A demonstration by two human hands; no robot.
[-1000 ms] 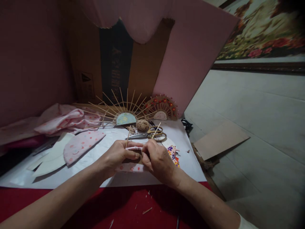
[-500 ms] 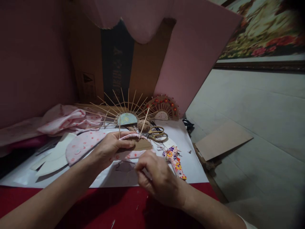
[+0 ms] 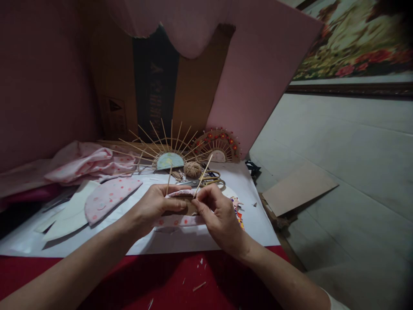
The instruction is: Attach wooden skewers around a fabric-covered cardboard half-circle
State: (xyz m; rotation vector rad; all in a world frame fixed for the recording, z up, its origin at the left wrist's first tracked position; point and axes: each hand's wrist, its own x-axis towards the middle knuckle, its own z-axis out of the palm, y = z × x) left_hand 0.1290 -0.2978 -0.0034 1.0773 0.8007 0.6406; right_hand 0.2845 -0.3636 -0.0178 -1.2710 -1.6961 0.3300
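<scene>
My left hand (image 3: pixel 154 206) is closed on a half-round cardboard piece covered in pink dotted fabric (image 3: pixel 179 220), held just above the white paper sheet (image 3: pixel 129 215). Two thin wooden sticks rise from the piece's top edge. My right hand (image 3: pixel 217 215) pinches the right stick (image 3: pixel 203 174) near its base. The left stick (image 3: pixel 168 177) stands by my left thumb. The piece's middle is hidden by my fingers.
A ball of twine (image 3: pixel 192 169), scissors (image 3: pixel 206 180), two stick fans (image 3: pixel 171 150) and a flowered glue gun (image 3: pixel 238 211) lie behind my hands. Another pink half-round piece (image 3: pixel 108 198) and bunched pink fabric (image 3: pixel 87 161) are at the left. Cardboard lies on the floor (image 3: pixel 298 187).
My right hand dropped toward me away from the piece, then came back up and pinched the right stick. The left hand lifted the piece slightly and lowered it again.
</scene>
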